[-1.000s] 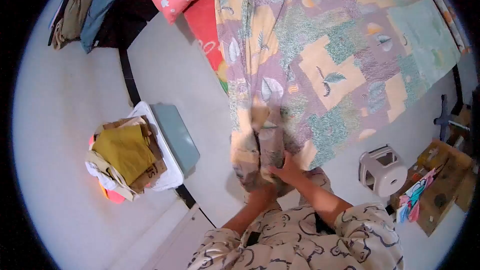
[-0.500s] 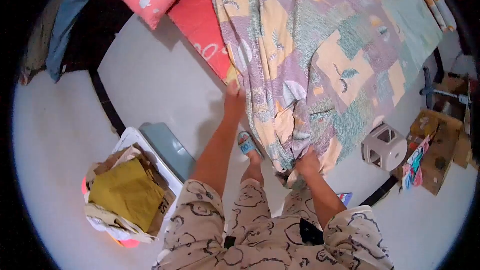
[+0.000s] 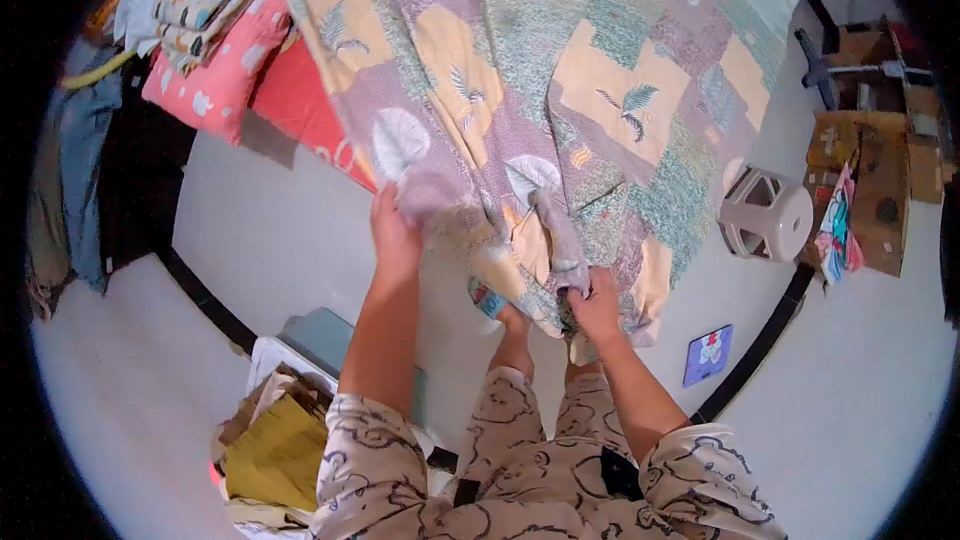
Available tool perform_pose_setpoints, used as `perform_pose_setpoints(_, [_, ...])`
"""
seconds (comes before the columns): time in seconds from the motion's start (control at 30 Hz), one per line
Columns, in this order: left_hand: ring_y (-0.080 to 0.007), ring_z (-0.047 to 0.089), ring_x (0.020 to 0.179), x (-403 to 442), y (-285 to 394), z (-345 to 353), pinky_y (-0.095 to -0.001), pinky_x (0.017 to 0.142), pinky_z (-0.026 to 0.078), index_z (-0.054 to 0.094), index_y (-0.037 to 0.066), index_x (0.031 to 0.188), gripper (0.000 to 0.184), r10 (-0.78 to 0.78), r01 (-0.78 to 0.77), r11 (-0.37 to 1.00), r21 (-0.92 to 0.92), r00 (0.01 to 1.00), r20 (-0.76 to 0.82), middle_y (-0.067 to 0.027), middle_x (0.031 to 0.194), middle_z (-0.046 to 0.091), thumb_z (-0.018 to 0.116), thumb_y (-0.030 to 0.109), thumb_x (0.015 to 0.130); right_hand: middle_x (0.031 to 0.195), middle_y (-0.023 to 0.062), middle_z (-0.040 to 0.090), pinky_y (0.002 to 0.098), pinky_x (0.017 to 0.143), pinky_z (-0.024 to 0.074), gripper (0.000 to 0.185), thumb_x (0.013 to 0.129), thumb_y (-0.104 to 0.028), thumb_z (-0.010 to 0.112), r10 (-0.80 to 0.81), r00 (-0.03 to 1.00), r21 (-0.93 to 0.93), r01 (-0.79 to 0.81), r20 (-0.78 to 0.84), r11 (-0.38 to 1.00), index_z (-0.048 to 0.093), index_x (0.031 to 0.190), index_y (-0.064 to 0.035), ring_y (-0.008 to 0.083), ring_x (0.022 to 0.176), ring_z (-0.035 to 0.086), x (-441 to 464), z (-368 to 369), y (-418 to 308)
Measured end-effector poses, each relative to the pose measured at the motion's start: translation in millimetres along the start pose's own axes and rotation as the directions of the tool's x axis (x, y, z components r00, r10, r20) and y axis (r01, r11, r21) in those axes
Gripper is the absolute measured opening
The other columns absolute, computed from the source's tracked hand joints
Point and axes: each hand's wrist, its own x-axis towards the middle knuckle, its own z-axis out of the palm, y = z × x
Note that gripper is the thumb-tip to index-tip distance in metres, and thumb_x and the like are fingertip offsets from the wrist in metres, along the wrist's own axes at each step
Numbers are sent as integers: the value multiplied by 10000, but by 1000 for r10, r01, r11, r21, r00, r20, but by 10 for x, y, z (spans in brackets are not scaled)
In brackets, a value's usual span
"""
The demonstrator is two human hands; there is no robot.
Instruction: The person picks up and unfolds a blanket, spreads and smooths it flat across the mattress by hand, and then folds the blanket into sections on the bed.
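A large patchwork-print quilt (image 3: 640, 90) with leaf motifs spreads away from me, its near end hanging in folds at my legs. My left hand (image 3: 398, 230) is closed on its left edge, where the purple cloth bunches and blurs. Lower and to the right, my right hand (image 3: 597, 308) grips a gathered fold at the near end, fingers wrapped round the cloth. Beyond my left hand, a red padded mat (image 3: 300, 105) shows from under the quilt. A pink pillow (image 3: 215, 90) rests at its far left.
A white bin (image 3: 262, 355) holding a yellow cloth (image 3: 280, 450) stands at lower left, a grey-blue lid (image 3: 335, 335) beside it. A plastic stool (image 3: 770, 215), cardboard boxes (image 3: 870, 180) and a purple scale-like square (image 3: 708, 355) are on the right. Folded bedding (image 3: 205, 0) lies top left.
My left hand has moved left, drawing the quilt's left edge out over the red mat. My right hand keeps its hold on the fold. The view has shifted.
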Motion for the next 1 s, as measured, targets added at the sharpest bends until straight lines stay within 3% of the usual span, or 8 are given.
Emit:
perform_pose_setpoints(0.03, [-208, 468, 943, -86, 78, -124, -314, 840, 364, 400, -24, 1059, 290, 128, -145, 959, 245, 988, 83, -119, 1006, 488, 360, 140, 823, 881, 173, 468, 362, 736, 380, 297, 630, -150, 565, 10, 1000, 7, -10, -10, 1000, 477, 868, 4, 310, 877, 459, -61, 31, -29])
perform_pose_setpoints(0.1, [-267, 430, 1025, -119, 319, -323, -390, 923, 287, 383, -22, 1102, 372, -243, 272, 801, -534, 962, 126, -147, 1098, 454, 390, 184, 793, 866, 165, 487, 320, 735, 385, 314, 630, -101, 545, -53, 997, 323, 32, 57, 946, 483, 927, -21, 281, 864, 487, -208, 57, -72])
perform_pose_setpoints(0.2, [-255, 399, 1063, -288, 583, -737, -391, 913, 302, 380, -21, 1118, 397, -235, 294, 784, -547, 956, 178, -154, 1140, 428, 357, 227, 809, 851, 124, 521, 280, 722, 393, 410, 650, -76, 528, 89, 938, 461, -246, 336, 852, 436, 1043, -5, 202, 793, 512, -411, -139, -231])
perform_pose_setpoints(0.53, [-241, 497, 933, -1005, 934, -2004, -356, 788, 413, 408, -6, 1097, 361, -330, 315, 943, -105, 924, -194, -139, 1041, 497, 447, 210, 811, 909, 66, 535, 269, 703, 399, 358, 666, -51, 486, -104, 587, 403, -406, 803, 820, 488, 1024, -28, 147, 796, 499, -620, -247, -129])
perform_pose_setpoints(0.7, [-243, 535, 823, -1229, 657, -2611, -357, 707, 440, 394, -43, 1075, 353, 159, 68, 929, 363, 813, -560, -146, 942, 530, 432, 181, 806, 846, 94, 569, 297, 700, 406, 278, 673, -94, 504, -310, 539, 451, -150, 783, 880, 540, 944, -45, 186, 777, 525, -750, -353, -236])
perform_pose_setpoints(0.83, [-280, 539, 717, -1078, 376, -2317, -357, 641, 434, 403, -78, 1042, 450, 375, 382, 447, 809, 741, -557, -191, 891, 528, 559, 170, 701, 854, 130, 559, 323, 721, 404, 288, 685, -131, 521, -350, 630, 449, 2, 694, 893, 529, 965, -65, 262, 802, 524, -922, -239, -224])
perform_pose_setpoints(0.93, [-237, 501, 831, -950, -133, -1947, -319, 704, 404, 436, -20, 1042, 411, 488, -12, -69, 998, 872, 44, -164, 922, 514, 572, 148, 691, 857, 131, 560, 333, 719, 405, 278, 678, -165, 548, -315, 682, 470, -46, 659, 882, 538, 931, -53, 289, 796, 517, -1044, -151, -150])
perform_pose_setpoints(1.0, [-210, 438, 897, -1056, -336, -1326, -292, 753, 375, 446, 31, 1047, 369, -211, 151, 520, 841, 977, -45, -127, 989, 469, 563, 195, 738, 863, 140, 558, 337, 721, 403, 280, 681, -185, 550, -354, 663, 435, 46, 660, 899, 540, 921, -42, 293, 811, 512, -1176, 191, 187])
